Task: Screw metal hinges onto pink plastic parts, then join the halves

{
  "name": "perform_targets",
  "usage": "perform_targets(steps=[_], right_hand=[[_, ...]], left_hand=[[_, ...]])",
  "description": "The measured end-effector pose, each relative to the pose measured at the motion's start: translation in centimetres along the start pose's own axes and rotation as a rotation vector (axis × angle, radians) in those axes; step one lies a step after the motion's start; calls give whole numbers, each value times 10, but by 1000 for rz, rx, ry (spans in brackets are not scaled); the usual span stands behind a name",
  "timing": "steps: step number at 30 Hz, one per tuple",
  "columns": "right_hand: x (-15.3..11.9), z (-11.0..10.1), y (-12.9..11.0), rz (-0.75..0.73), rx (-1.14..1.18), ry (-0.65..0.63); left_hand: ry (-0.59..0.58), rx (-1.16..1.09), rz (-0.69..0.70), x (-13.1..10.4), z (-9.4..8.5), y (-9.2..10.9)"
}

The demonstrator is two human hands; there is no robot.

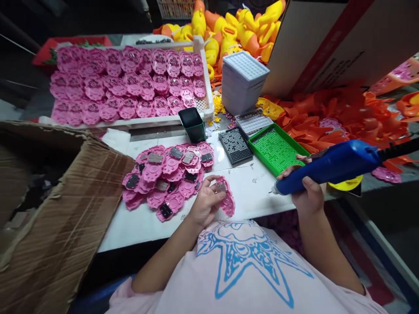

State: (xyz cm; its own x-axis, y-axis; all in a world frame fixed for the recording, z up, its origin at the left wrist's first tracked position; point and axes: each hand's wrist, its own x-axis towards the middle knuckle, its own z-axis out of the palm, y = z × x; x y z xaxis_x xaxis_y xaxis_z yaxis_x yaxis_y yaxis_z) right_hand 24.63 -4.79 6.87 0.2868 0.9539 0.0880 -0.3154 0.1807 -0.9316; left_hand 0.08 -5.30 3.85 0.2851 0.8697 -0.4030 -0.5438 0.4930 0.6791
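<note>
Between the thumb and fingers of my left hand (207, 201) is a pink plastic casing (228, 201), tilted, with a grey plate on its face. My right hand (309, 194) is wrapped round a blue electric screwdriver (330, 168), its tip pointing left over the table's front edge. A pile of similar pink casings (175, 163), with grey or black plates, lies left of my left hand. Beyond my hands stand a black tray of small screws (235, 145) and a green tray (278, 148) with a perforated-looking white and green bed.
A white crate (209, 102) at the back left holds rows of pink casings. A dark green cup (192, 124) stands before it. Stacked white trays (244, 83) rise mid-table. Cardboard boxes flank the table, one box (65, 209) at the left. Orange parts (321, 124) heap at right.
</note>
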Motion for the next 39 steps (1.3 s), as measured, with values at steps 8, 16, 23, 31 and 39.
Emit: perform_targets(steps=[8, 16, 23, 31, 39], right_hand=[[4, 1, 5, -34, -44, 42], [32, 7, -16, -215, -79, 124], [151, -34, -35, -596, -241, 477], [199, -68, 1, -584, -340, 562], [191, -77, 20, -509, -389, 527]], left_hand=[[162, 259, 228, -1, -8, -7], [185, 455, 208, -5, -22, -12], [104, 658, 179, -7, -34, -21], [75, 695, 176, -5, -39, -24], [74, 733, 156, -6, -38, -22]])
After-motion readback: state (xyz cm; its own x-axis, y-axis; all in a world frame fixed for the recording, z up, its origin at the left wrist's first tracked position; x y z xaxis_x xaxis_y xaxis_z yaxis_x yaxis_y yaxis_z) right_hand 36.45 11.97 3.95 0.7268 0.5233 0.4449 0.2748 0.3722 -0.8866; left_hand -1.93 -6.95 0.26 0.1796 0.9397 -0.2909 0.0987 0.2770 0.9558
